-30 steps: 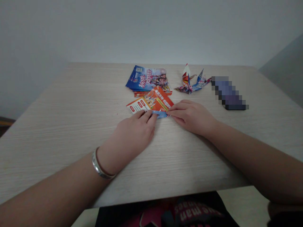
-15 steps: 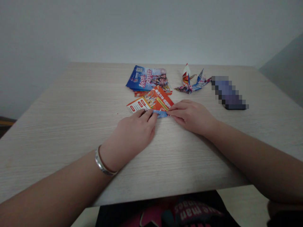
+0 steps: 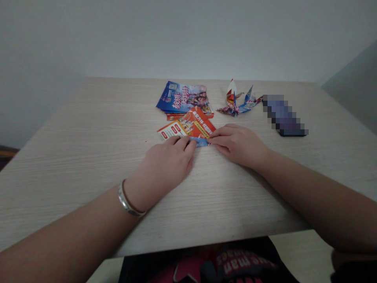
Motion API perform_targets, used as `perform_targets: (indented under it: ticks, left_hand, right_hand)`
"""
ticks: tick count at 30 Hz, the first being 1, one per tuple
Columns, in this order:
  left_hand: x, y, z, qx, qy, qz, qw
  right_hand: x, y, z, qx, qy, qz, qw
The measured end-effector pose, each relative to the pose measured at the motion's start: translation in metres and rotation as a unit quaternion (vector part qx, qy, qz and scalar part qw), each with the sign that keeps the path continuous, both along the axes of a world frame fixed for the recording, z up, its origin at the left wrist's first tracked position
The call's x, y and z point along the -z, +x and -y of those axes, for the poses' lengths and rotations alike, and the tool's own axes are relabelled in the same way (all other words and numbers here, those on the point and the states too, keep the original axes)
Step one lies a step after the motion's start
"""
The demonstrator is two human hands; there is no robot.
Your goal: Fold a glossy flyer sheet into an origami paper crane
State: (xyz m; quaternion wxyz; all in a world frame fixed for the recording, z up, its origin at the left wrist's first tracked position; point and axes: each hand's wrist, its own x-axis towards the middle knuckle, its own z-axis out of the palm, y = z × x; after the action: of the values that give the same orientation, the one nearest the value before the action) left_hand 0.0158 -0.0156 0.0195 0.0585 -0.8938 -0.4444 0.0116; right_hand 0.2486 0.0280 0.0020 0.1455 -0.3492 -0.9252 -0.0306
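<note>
Pale wood-grained table (image 3: 73, 165) set against a plain grey wall (image 3: 188, 39). Toward the rear lies a fanned stack of printed leaflets (image 3: 184, 96), its uppermost face blue with a square code and red lettering, orange edges showing beneath. To the right of the stack stand winged folded-paper figures (image 3: 235, 110) in mixed red, white and blue print. Farther right, a dark, phone-like slab (image 3: 290, 122), largely masked by pixelation, lies obliquely; contact with the nearest paper tip is indeterminable.
</note>
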Motion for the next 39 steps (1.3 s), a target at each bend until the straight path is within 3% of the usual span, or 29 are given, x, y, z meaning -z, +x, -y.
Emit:
perform_targets:
  ticks: [6, 12, 21, 39]
  left_hand:
    - [-0.001, 0.002, 0.001, -0.003, 0.015, -0.024, 1.0]
    - [0.006, 0.001, 0.0, 0.027, 0.054, 0.008, 0.998]
    - [0.014, -0.001, -0.004, 0.068, 0.041, 0.044, 0.996]
    - [0.008, 0.002, -0.001, 0.05, 0.031, 0.03, 0.998]
  right_hand:
    - [0.002, 0.007, -0.003, 0.0, 0.016, -0.002, 1.0]
    - [-0.009, 0.013, -0.004, 0.014, -0.01, 0.035, 0.999]
    - [-0.013, 0.012, -0.001, 0.027, -0.018, 0.063, 0.997]
    - [-0.012, 0.009, -0.001, 0.053, -0.012, 0.047, 0.997]
